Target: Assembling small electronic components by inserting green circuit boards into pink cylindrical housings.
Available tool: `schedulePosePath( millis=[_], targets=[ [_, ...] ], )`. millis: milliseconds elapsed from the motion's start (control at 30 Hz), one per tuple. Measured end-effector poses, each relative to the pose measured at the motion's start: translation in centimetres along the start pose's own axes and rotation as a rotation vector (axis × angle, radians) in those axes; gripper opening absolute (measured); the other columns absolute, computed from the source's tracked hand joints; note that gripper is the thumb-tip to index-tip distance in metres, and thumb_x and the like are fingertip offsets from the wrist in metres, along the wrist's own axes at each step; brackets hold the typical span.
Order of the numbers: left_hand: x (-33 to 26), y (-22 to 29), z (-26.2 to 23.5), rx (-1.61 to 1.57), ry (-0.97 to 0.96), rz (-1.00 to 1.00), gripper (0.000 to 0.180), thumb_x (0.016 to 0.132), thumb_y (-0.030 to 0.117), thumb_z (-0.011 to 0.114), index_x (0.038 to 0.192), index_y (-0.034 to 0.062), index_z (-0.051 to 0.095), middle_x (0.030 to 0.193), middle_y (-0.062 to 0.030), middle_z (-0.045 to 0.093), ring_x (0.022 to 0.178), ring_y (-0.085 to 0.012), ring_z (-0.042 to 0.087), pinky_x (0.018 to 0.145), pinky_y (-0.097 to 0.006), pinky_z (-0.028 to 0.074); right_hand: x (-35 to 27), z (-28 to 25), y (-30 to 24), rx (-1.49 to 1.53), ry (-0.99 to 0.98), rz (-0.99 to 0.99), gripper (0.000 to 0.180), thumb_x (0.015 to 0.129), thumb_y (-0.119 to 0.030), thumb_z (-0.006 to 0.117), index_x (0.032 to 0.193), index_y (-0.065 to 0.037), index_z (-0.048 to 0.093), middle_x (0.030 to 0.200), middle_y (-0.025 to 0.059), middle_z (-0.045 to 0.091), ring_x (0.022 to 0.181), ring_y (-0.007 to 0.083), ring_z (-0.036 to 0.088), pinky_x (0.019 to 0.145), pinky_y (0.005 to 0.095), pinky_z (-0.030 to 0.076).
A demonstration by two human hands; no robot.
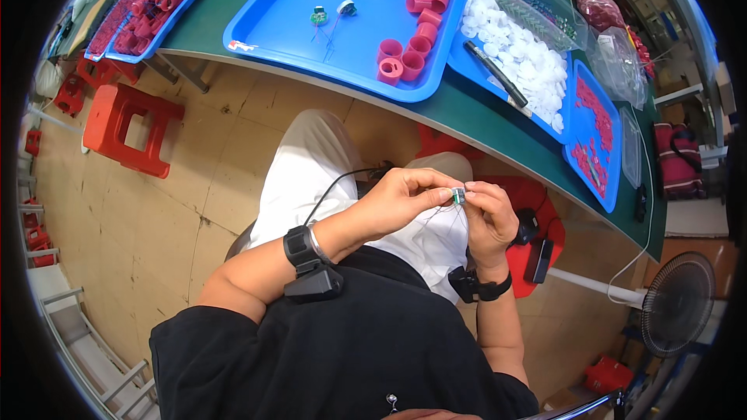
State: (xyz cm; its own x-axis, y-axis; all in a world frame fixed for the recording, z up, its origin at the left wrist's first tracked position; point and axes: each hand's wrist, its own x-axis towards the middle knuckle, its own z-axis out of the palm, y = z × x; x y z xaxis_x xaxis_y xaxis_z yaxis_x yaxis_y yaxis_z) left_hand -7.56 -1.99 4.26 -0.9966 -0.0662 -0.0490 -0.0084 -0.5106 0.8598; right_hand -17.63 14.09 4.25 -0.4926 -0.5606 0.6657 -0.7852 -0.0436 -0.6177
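Both hands pinched one small wired component over the lap — left hand and right hand meeting fingertip to fingertip — so a slip could probably drop it or strain its thin leads.

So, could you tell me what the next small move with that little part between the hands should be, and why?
Probably bring it back over the nearest blue tray. The left hand and right hand pinch the small wired part over the lap, away from the table, its thin wires hanging loose. Two similar parts already lie on that tray beside the red rings.
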Motion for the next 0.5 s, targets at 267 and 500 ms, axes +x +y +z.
schedulePosePath(
  millis=[267, 500],
  targets=[
    [-0.2, 0.6, -0.4, 0.052, -0.033, -0.027, 0.023, 0.095, 0.013, 0.058, 0.110, -0.0027, 0.065, 0.105, -0.0090, 0.066, 0.096, -0.0140, 0.060, 0.087, -0.030, 0.049, 0.4, -0.6, -0.1, -0.109, -0.083, -0.254, 0.026, 0.071, 0.009, 0.072, 0.093, -0.003, 0.064, 0.092, 0.0131, 0.065, 0.076, 0.0248, 0.065, 0.060, 0.0301, 0.053],
    [-0.2, 0.2, -0.1, -0.142, 0.082, -0.112, 0.023, 0.095, 0.016, 0.057, 0.106, -0.0037, 0.066, 0.101, -0.0096, 0.067, 0.092, -0.0137, 0.062, 0.083, -0.028, 0.051, -0.2, 0.0, -0.1, 0.060, -0.081, -0.081, 0.022, 0.074, 0.007, 0.073, 0.092, -0.003, 0.064, 0.095, 0.0134, 0.066, 0.079, 0.0239, 0.065, 0.064, 0.0295, 0.054]
  ],
)
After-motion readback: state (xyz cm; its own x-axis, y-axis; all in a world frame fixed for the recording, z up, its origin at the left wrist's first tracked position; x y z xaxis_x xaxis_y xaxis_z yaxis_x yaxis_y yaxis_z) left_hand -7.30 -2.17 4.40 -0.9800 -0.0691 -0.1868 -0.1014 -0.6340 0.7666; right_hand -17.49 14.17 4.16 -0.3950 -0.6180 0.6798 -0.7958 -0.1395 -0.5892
